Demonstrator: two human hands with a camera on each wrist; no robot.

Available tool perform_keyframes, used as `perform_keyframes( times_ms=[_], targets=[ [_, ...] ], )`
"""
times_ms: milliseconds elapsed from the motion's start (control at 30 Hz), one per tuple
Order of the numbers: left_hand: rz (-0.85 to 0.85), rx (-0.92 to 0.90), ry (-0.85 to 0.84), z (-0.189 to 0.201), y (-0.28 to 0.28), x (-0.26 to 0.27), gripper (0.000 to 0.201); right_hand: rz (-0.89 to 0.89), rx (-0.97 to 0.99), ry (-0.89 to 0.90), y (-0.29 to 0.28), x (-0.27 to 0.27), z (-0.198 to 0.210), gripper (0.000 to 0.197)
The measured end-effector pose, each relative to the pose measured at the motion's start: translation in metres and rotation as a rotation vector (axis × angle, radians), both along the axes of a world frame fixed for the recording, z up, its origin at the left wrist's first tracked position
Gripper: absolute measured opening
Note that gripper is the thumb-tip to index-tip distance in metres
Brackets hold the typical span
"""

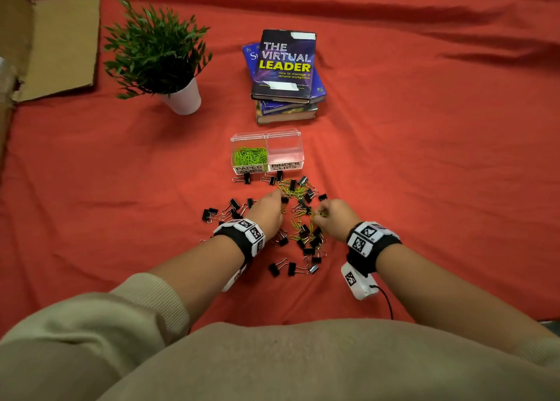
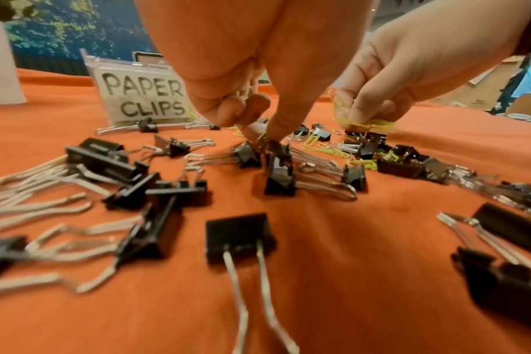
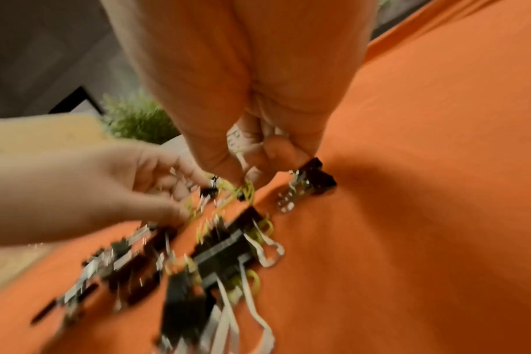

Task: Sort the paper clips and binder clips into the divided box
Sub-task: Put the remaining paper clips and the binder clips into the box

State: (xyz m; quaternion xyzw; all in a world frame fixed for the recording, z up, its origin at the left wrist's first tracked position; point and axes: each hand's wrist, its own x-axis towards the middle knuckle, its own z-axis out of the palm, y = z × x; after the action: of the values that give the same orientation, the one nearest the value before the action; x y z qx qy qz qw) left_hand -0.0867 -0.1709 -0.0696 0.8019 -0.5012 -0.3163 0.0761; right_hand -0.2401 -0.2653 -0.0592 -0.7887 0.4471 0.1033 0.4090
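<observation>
The clear divided box (image 1: 266, 134) stands on the red cloth. Its left half, labelled PAPER CLIPS (image 2: 143, 95), holds green paper clips (image 1: 250, 155); the half labelled BINDER CLIPS (image 1: 285, 155) looks empty. In front lies a mixed heap of black binder clips (image 1: 306, 243) and green paper clips (image 1: 291, 188). My left hand (image 1: 280, 196) reaches into the heap, thumb and forefinger pinching the wire handle of an upright binder clip (image 2: 281, 172). Just right of it, my right hand (image 1: 319, 214) pinches a small bunch of green paper clips (image 2: 370, 125) above the heap.
A potted plant (image 1: 157, 52) in a white pot stands at the back left, and a stack of books (image 1: 285, 67) sits behind the box. Flat cardboard (image 1: 60, 45) lies at the far left. More binder clips (image 1: 224, 211) are scattered left of my left hand.
</observation>
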Motion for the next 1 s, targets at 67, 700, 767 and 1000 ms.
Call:
perform_keyframes(
  times_ms=[67,700,767,1000],
  targets=[
    [0.057,0.004,0.052,-0.002,0.004,0.005,0.044,-0.08,0.094,-0.071,-0.005,0.001,0.008,0.014],
    [0.574,-0.084,0.591,0.009,0.026,0.062,0.039,0.127,-0.181,-0.103,-0.033,0.19,0.035,0.02],
    [0.566,-0.098,0.582,0.014,0.022,0.072,0.037,0.197,-0.217,-0.051,-0.029,0.196,0.03,0.019],
    [0.391,-0.143,0.233,0.037,-0.022,0.106,0.023,0.216,-0.237,-0.127,-0.029,0.169,0.039,0.034]
  ],
)
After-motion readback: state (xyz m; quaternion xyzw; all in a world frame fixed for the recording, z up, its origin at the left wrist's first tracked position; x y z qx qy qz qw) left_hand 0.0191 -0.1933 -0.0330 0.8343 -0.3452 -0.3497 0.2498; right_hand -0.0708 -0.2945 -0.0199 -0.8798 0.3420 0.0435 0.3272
